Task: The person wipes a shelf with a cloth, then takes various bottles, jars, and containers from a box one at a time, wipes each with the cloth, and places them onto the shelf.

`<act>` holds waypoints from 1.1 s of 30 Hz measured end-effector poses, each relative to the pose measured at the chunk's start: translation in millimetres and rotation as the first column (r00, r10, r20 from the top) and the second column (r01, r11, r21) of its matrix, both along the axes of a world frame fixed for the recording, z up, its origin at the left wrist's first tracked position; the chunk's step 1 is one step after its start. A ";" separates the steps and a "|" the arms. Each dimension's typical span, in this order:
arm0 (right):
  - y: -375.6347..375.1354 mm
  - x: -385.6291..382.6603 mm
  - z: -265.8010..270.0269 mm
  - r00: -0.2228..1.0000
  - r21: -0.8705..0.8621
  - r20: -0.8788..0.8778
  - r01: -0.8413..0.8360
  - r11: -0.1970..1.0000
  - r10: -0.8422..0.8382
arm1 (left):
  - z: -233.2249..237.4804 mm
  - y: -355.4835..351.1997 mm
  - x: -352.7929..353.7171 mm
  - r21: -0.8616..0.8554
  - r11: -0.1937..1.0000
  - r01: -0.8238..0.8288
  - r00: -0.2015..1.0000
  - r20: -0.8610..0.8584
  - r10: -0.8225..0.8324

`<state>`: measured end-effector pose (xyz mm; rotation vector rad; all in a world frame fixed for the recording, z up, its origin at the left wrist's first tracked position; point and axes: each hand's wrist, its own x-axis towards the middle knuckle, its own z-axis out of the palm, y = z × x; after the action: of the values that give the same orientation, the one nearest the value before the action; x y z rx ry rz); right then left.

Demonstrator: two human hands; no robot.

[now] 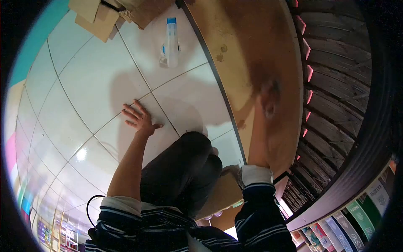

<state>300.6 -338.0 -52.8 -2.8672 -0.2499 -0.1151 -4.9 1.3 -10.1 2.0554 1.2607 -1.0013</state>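
Note:
My left hand (138, 118) rests on the white tiled floor (113, 96) with its fingers spread and nothing in it. Over a brown board-like surface (235, 63) on the right, my right hand (270, 96) is smeared by motion, and I cannot tell what it holds. Dark stains (223, 48) mark that surface towards its far part. Beyond both hands, a clear bottle with a blue cap (171, 42) lies on the tiles close to the dark edge of the brown surface.
Cardboard pieces (98, 21) lie at the far end of the floor. Dark slatted shelving (336, 75) runs along the right side. Packed boxes (357, 218) line a shelf at the lower right. My bent knees (189, 155) are between my arms, beside a cardboard box (224, 189).

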 end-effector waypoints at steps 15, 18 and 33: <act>224.6 26.6 55.9 0.996 -0.149 0.074 0.069 0.986 -0.058 | -1.1 0.6 0.0 0.004 1.000 0.014 1.000 0.010 -0.014; 231.0 -1.2 66.8 0.914 -0.148 0.024 -0.398 0.905 0.406 | -1.4 0.3 -0.9 0.001 1.000 0.010 1.000 0.019 -0.010; -109.8 84.7 22.2 0.989 -0.562 -0.021 -0.132 0.817 0.145 | 4.3 0.6 1.7 -0.014 1.000 0.001 1.000 0.001 -0.001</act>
<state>385.3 -447.8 -30.6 -3.4211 -0.5871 -0.0503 -3.1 1.9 -5.8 2.0457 1.2492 -1.0066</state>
